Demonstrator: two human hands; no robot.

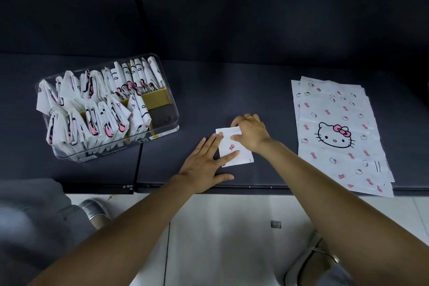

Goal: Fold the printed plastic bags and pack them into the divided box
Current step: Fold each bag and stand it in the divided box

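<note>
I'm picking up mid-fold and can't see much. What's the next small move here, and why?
Probably finish the crease, then lift the folded bag toward the box. The left hand lies flat on the bag's near edge, and the right hand presses its far end, so the bag already looks folded small. The box's near right compartment shows open space, and a stack of flat bags waits on the right.

White plastic bags (341, 132) are printed with pink bows and black-outlined cat faces. A clear plastic box (162, 133) is fitted with tan dividers (155, 97). The tabletop (232, 86) is dark grey.
</note>
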